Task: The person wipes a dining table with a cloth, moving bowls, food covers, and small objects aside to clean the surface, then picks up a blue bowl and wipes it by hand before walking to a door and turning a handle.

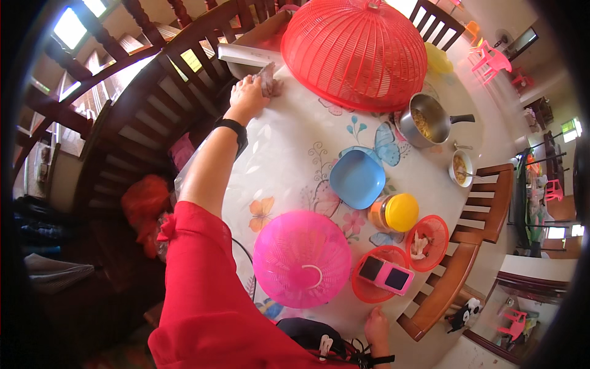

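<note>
My left hand (249, 98) reaches to the far left part of the table and presses on a crumpled greyish-brown cloth (268, 82). Beside the cloth lies a white box-like tray (249, 55), and a large red plastic food cover (352, 55) stands to its right. At the near edge of the table rests my right hand (377, 323), its fingers curled and nothing visible in it. Close to it is a red basket (373, 293) with a pink-cased device (386, 275) across its top. Left of that stands a pink plastic basket or cover (302, 259).
On the patterned tablecloth (286, 161) are a blue plate (357, 179), a yellow-lidded jar (401, 212), a second red basket (427, 243) with scraps, a saucepan (426, 121) of food and a white bowl (461, 168) with a spoon. Wooden chairs (495, 203) surround the table.
</note>
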The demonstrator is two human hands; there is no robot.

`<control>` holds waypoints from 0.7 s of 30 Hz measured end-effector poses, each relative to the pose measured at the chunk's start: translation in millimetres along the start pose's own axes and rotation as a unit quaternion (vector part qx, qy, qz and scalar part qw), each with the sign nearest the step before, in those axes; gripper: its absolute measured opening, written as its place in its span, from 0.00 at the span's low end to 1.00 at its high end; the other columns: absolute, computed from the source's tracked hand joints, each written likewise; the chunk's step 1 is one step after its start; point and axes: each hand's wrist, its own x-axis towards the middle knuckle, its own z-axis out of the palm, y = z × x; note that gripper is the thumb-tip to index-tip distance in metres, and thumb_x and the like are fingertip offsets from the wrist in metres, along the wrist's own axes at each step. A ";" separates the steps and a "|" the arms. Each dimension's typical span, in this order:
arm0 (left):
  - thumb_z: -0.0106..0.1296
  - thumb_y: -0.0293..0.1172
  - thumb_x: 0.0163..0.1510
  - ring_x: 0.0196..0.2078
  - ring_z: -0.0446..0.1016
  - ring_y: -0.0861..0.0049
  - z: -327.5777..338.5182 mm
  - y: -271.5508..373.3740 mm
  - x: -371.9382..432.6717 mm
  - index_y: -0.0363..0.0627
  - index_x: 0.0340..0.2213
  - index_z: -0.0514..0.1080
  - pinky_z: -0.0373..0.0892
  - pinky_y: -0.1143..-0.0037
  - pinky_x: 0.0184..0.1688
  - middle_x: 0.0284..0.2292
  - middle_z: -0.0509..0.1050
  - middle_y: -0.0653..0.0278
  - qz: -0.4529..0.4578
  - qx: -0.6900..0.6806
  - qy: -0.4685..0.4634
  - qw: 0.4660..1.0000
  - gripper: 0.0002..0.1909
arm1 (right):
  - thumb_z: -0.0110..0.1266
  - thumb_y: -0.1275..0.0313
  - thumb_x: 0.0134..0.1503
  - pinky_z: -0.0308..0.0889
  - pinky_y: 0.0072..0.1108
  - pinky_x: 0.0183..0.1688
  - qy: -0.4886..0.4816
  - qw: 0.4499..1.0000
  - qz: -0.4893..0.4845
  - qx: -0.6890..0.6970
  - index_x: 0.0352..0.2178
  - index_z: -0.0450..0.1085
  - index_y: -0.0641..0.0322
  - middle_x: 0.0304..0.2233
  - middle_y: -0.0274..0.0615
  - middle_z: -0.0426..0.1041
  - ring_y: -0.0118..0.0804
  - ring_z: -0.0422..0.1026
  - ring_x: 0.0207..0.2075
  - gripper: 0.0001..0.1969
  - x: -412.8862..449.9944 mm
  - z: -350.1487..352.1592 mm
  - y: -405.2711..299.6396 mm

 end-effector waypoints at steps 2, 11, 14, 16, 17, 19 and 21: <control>0.60 0.47 0.47 0.63 0.57 0.54 19.0 -2.7 6.1 0.51 0.60 0.59 0.55 0.62 0.63 0.63 0.56 0.54 0.004 0.039 -0.069 0.997 0.40 | 0.50 0.75 0.53 0.67 0.44 0.32 0.003 1.000 0.000 -0.007 0.38 0.66 0.77 0.27 0.60 0.72 0.63 0.72 0.30 0.13 2.6 -1.3 -0.7; 0.42 0.28 0.56 0.43 0.75 0.57 57.9 -30.4 -10.7 0.46 0.36 0.72 0.71 0.62 0.44 0.37 0.75 0.54 0.067 -0.059 -0.003 0.996 0.09 | 0.48 0.76 0.52 0.66 0.46 0.31 -0.076 0.995 0.030 -0.058 0.38 0.66 0.78 0.25 0.62 0.72 0.64 0.72 0.29 0.14 7.4 -16.6 -12.1; 0.42 0.27 0.56 0.38 0.77 0.55 41.1 -39.3 -41.0 0.44 0.33 0.72 0.72 0.61 0.39 0.33 0.76 0.53 0.078 -0.003 -0.007 0.997 0.08 | 0.48 0.77 0.52 0.66 0.46 0.31 -0.074 0.996 -0.012 -0.056 0.36 0.68 0.77 0.25 0.62 0.72 0.64 0.72 0.28 0.12 6.3 -19.7 -8.3; 0.43 0.26 0.55 0.37 0.76 0.54 26.4 -52.0 -68.6 0.42 0.32 0.72 0.72 0.61 0.39 0.32 0.76 0.52 0.098 -0.045 0.011 0.994 0.07 | 0.45 0.77 0.53 0.67 0.45 0.32 -0.055 0.998 -0.007 -0.017 0.36 0.68 0.79 0.27 0.62 0.72 0.64 0.72 0.30 0.12 3.3 -9.1 0.0; 0.44 0.26 0.54 0.36 0.76 0.52 21.3 -62.9 -85.7 0.42 0.32 0.72 0.71 0.60 0.38 0.31 0.76 0.50 0.106 -0.042 -0.015 0.993 0.07 | 0.45 0.77 0.53 0.67 0.45 0.32 -0.060 0.998 -0.008 -0.016 0.36 0.68 0.79 0.27 0.62 0.72 0.64 0.72 0.30 0.12 1.7 -4.7 4.2; 0.44 0.26 0.54 0.36 0.76 0.50 18.4 -97.4 -125.8 0.42 0.32 0.72 0.71 0.61 0.38 0.31 0.76 0.48 0.097 -0.063 -0.029 0.993 0.06 | 0.48 0.77 0.54 0.67 0.43 0.30 -0.019 1.000 -0.007 -0.021 0.33 0.70 0.75 0.24 0.59 0.73 0.62 0.73 0.28 0.09 3.2 -0.9 6.4; 0.45 0.25 0.53 0.36 0.75 0.49 21.5 -115.0 -167.5 0.41 0.31 0.71 0.70 0.60 0.37 0.31 0.75 0.48 0.049 -0.134 -0.078 0.987 0.06 | 0.48 0.77 0.55 0.68 0.42 0.30 -0.016 1.000 -0.016 -0.010 0.33 0.70 0.75 0.24 0.58 0.73 0.61 0.73 0.28 0.09 2.9 -4.9 0.7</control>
